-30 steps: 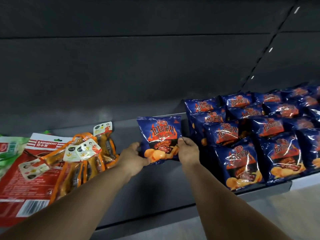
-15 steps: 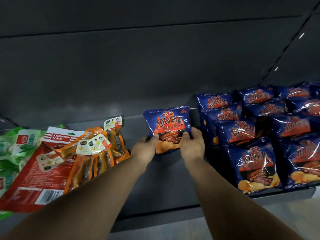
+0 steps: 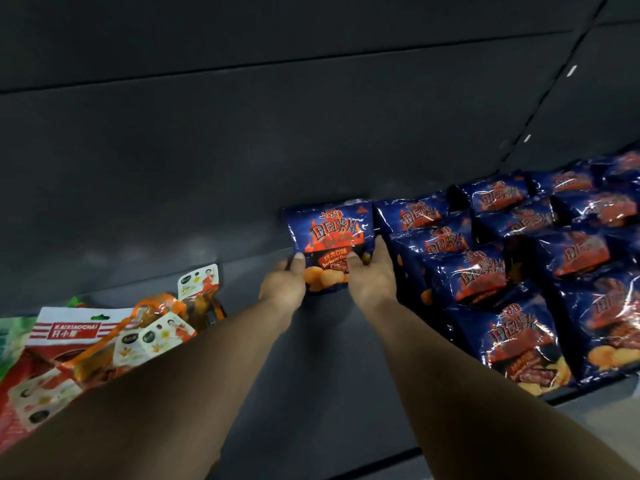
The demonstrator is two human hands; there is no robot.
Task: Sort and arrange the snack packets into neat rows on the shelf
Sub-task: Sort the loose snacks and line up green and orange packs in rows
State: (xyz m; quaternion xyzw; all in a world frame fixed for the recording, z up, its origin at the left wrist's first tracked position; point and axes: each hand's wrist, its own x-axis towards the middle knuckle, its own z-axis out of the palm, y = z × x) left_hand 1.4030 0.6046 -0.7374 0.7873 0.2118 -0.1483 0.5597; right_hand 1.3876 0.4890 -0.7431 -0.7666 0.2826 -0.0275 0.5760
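Observation:
A blue chip packet (image 3: 330,237) with flame lettering stands upright at the back of the dark shelf (image 3: 322,358). My left hand (image 3: 283,285) grips its lower left corner and my right hand (image 3: 372,277) grips its lower right side. It sits just left of the rows of matching blue chip packets (image 3: 512,268), close to the nearest one. Orange snack packets (image 3: 162,327) and a red-and-white packet (image 3: 52,348) lie in a loose pile at the left.
Green packets (image 3: 10,337) peek out at the far left edge. The dark back panel (image 3: 277,133) rises behind the shelf. Bare shelf surface lies between the orange pile and the blue rows. The shelf's front lip (image 3: 381,459) runs below my forearms.
Both hands have pushed the blue packet further back and to the right, up beside the blue rows. The camera view shifted left and closer.

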